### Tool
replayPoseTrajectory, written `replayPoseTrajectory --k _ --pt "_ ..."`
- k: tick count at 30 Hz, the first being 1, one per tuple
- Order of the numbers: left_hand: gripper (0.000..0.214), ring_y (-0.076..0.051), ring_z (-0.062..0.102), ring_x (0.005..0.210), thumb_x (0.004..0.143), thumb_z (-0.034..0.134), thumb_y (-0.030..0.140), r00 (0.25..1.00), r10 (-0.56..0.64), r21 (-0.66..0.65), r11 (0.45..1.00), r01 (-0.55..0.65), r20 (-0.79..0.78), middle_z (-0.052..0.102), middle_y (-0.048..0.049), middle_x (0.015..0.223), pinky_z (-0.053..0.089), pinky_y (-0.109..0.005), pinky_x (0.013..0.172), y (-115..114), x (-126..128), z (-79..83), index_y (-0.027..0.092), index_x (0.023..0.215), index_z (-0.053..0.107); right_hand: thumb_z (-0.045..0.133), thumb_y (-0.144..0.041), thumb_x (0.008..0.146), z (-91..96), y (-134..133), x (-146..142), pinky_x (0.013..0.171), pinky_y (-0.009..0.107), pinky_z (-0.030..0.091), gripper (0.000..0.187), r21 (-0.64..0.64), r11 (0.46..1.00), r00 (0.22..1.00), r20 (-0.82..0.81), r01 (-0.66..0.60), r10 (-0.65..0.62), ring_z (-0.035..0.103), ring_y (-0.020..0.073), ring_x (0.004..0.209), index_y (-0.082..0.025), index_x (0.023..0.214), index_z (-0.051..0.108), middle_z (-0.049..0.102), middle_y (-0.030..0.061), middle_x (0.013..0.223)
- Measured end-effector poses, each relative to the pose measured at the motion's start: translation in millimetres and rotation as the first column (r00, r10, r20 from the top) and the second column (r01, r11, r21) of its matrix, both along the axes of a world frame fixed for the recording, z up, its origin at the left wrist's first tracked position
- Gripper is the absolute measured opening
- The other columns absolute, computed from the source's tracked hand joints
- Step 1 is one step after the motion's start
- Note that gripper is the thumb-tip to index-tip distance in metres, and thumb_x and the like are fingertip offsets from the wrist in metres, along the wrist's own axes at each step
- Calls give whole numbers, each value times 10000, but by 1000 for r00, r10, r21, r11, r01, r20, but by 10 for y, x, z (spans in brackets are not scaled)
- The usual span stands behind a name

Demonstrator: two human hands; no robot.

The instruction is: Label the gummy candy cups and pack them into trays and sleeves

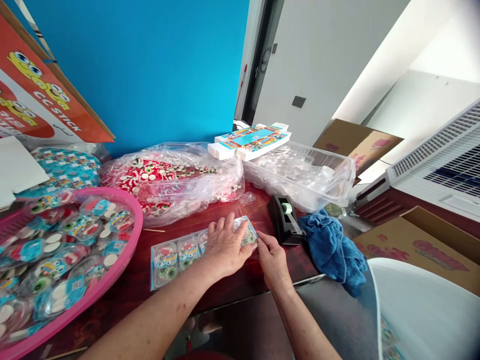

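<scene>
A clear plastic tray of small candy cups [176, 255] lies on the dark red table [142, 280] in front of me. My left hand [225, 247] rests flat on its right half, fingers spread over the cups. My right hand [272, 255] pinches the tray's right end with thumb and fingertips together. The cups show blue labels and eye-shaped sweets under clear lids.
A pink basket [127, 250] of filled cups stands at the left. Behind are a clear bag of red and white sweets [168, 177], a clear bin of empty cups [303, 175] with flat printed boxes [251, 140] on it, a black tape dispenser [285, 220], and a blue cloth [330, 245].
</scene>
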State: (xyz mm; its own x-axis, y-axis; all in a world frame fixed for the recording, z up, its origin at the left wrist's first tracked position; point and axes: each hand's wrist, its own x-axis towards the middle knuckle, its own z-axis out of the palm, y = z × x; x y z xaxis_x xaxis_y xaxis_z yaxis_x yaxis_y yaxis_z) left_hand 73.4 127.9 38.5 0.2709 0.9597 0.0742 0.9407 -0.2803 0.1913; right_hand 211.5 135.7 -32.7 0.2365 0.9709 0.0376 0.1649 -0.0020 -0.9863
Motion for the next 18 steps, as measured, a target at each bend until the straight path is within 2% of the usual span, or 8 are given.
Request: replayPoseTrajectory --k 4,8,10,11,12,14,16,18 --pt "486 -340 336 1213 849 400 518 997 -1 -11 1000 1 -74 343 -116 1386 256 -521 946 10 10 -112 328 1297 385 491 -406 755 -1 -47 -44 602 309 526 381 -9 1000 999 40 -16 16 604 196 760 -158 997 651 612 101 965" --pt "515 -380 350 1198 844 412 515 991 -9 10 1000 11 -135 343 -147 1385 249 -564 921 24 46 -174 337 1323 347 587 -394 673 263 -8 195 665 340 500 309 14 1000 990 141 -26 23 585 230 797 -189 882 687 635 78 864" --pt "531 -396 341 1201 843 424 504 987 -28 14 999 30 -157 338 -161 1387 241 -577 915 25 55 -185 322 1334 338 609 -377 650 480 99 462 753 357 461 304 50 996 969 236 68 -78 553 246 878 -192 880 681 631 84 914" --pt "540 -401 332 1206 841 435 495 986 -35 15 999 38 -165 332 -165 1391 236 -581 916 23 55 -188 313 1339 332 596 -374 657 578 173 605 766 357 443 302 88 981 929 316 174 -193 539 248 896 -189 882 674 628 89 928" --pt "550 -403 322 1211 839 447 484 984 -39 16 999 43 -171 325 -168 1395 232 -584 917 21 54 -190 304 1344 327 590 -361 658 656 256 738 750 350 435 272 62 971 895 378 230 -236 536 246 884 -187 850 672 631 88 894" --pt "567 -402 312 1218 834 466 470 984 -40 17 999 43 -174 314 -174 1401 231 -586 917 14 46 -198 290 1351 318 602 -333 632 725 423 935 626 331 431 165 -25 969 889 405 246 -215 549 224 706 -177 645 653 614 66 661" --pt "573 -397 315 1219 835 469 465 986 -35 23 999 40 -164 304 -173 1406 235 -580 920 0 35 -211 284 1354 310 619 -339 608 682 564 1018 476 298 385 209 -139 969 921 364 203 -141 491 174 486 -177 478 589 520 26 447" --pt "576 -395 311 1225 837 468 459 989 -39 56 997 48 -145 284 -163 1419 228 -576 935 -24 23 -222 273 1357 304 636 -355 594 584 665 1015 391 258 325 253 -194 968 951 294 160 -98 417 132 371 -178 432 558 456 -4 359"
